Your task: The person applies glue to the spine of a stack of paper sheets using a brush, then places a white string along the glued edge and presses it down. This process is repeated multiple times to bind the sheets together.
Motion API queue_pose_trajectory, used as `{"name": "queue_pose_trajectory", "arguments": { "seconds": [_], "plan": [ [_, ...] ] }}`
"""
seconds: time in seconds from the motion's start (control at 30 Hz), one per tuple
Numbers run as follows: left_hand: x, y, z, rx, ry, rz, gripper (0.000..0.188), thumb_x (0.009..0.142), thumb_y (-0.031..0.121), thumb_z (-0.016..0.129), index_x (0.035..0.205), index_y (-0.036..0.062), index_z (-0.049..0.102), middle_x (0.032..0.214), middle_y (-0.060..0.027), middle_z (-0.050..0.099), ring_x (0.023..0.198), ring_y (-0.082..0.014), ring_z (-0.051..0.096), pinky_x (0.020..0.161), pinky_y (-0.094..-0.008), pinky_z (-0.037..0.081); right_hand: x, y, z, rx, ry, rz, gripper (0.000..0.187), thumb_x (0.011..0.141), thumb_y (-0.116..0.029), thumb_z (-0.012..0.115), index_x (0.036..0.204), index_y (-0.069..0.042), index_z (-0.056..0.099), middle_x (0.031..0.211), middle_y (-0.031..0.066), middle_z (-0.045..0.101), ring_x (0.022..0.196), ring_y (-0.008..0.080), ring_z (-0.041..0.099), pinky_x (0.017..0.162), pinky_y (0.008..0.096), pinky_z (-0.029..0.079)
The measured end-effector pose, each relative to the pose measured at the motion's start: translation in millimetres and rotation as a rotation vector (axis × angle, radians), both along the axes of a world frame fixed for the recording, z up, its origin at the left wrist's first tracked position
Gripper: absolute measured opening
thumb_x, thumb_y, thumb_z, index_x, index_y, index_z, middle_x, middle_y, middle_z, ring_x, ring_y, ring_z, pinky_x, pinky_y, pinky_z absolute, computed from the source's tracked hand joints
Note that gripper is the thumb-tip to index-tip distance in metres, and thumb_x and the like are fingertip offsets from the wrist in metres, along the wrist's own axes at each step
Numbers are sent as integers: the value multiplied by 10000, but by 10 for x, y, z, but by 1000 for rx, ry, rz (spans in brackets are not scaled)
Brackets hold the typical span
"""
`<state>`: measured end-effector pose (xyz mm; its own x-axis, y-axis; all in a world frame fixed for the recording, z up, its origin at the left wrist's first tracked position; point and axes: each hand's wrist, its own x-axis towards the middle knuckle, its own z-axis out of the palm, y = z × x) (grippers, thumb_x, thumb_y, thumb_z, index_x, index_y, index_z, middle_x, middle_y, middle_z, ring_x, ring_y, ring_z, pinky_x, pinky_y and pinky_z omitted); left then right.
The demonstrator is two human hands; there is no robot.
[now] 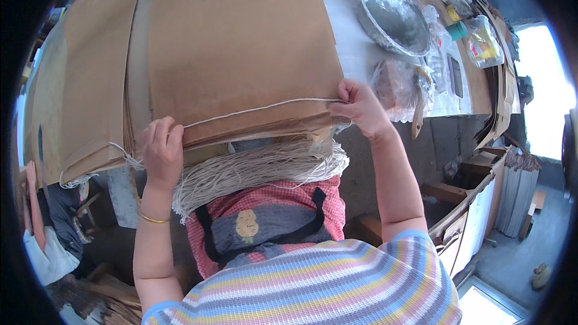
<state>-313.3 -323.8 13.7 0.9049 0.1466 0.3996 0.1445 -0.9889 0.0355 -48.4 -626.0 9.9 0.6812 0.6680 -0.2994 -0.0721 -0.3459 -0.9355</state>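
Observation:
A white cord (259, 109) runs nearly straight across the near edge of a stack of large brown paper sheets (241, 36). My right hand (361, 108) pinches the cord's right end at the stack's near right corner. At the near left corner, my left hand (161, 147) has its fingers bent over the paper edge, closed on the cord's other end; its fingertips are partly hidden. Below the stack's edge, a thick bundle of loose white cords (259, 165) lies across my lap, over a red checked apron (208, 247) with dark straps.
A second brown paper stack (96, 66) lies to the left, with cord loops at its near edge. Another person's arm (35, 204) reaches in there. At the right are a metal basin (394, 18), a brush (418, 108), plastic bags (484, 42) and a phone (456, 76).

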Motion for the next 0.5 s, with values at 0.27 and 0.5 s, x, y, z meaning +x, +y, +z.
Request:
{"name": "queue_pose_trajectory", "arguments": {
  "seconds": [0.27, 0.5],
  "plan": [
    [-17, -21, 40, -424, 42, -157, 272, 739, -90, 576, 994, -16, 633, 991, -135, 587, 962, -312, 564, 832, -390, 469, -254, 280, 6, -130, -1087, -200, 224, 650, -38, 754, 790, -28, 580, 830, 85, 581, 740, 268, 588, 681, 340, 502],
    [71, 186, 255, -740, 221, -32, 316, 718, 73, 728, 1009, 0, 630, 937, -110, 606, 856, -264, 579, 738, -355, 469, -96, 297, -105, -3, -672, 158, 109, 744, -29, 704, 853, -31, 692, 853, 99, 641, 769, 275, 634, 664, 354, 504]
  ]
}}
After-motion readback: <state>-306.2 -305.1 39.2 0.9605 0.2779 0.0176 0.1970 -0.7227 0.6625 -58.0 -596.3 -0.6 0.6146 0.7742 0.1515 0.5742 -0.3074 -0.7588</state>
